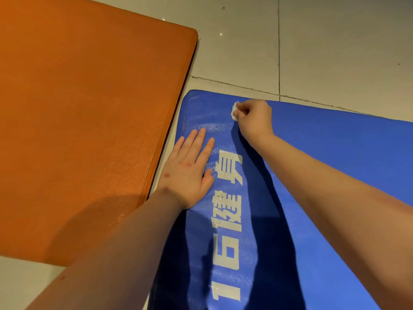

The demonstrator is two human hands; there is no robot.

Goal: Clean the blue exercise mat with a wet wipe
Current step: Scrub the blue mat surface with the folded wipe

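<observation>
A pale tiled floor [335, 41] fills the top and upper right of the frame, crossed by dark grout lines. An orange mat [85, 113] covers the left half, its right edge running down from upper centre toward the lower left. The blue exercise mat [335, 164] takes the centre and lower right; its rounded far corner sits just right of the orange mat's edge, with a thin strip of floor between the two. White printed lettering [225, 220] runs down the blue mat from mid-frame to the bottom. A dull, streaky sheen shows on the blue surface near that far corner, which may be moisture.

The left hand [190, 166] lies flat on the blue mat left of centre, fingers straight and together, palm down, gripping nothing. The right hand [254, 119] reaches to upper centre near the mat's far edge, its fingers curled round a small white wet wipe [235, 110], which peeks out to the left of the knuckles and touches the mat.

The step in hand appears to be wiping, worked at the far corner while the flat hand steadies the mat. Most of the blue surface toward the right looks untouched, so the next move likely calls for firm strokes carried rightward and back toward the lettering, pressure kept even and the wipe refolded if it soils.
</observation>
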